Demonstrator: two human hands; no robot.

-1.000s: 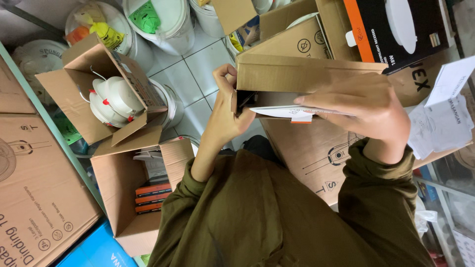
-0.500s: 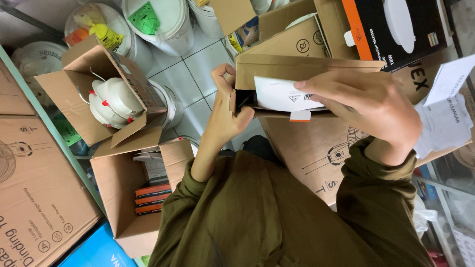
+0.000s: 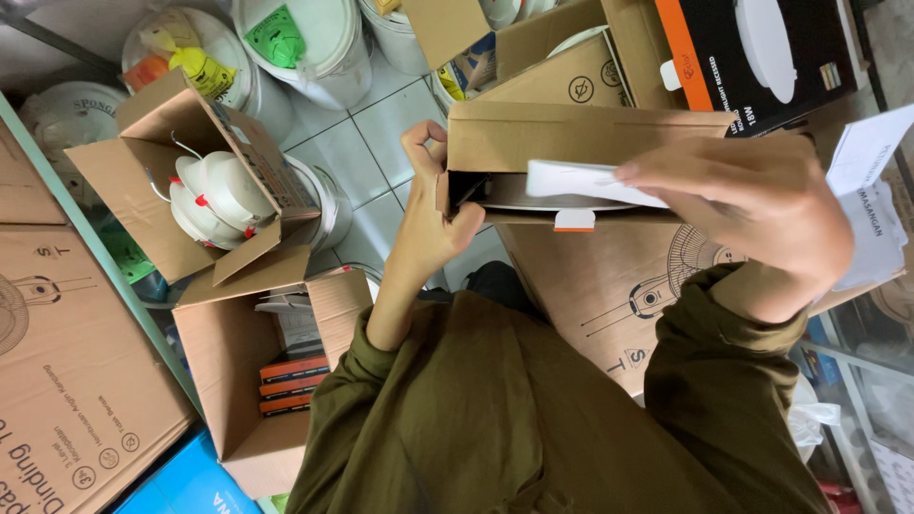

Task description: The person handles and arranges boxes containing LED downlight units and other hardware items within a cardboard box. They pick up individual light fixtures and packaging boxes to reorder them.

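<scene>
The left hand (image 3: 428,224) is gripping the end of a flat cardboard box (image 3: 581,143). The right hand (image 3: 752,214) is pinching a white paper sheet (image 3: 581,181) lying at the box's open side.

My left hand (image 3: 430,214) gripped the left end of a flat cardboard box (image 3: 581,143), thumb over its open edge. My right hand (image 3: 752,205) pinched a folded white sheet (image 3: 581,181) at the box opening. Left of these, an open carton (image 3: 143,181) held white round lamps (image 3: 219,200).
</scene>
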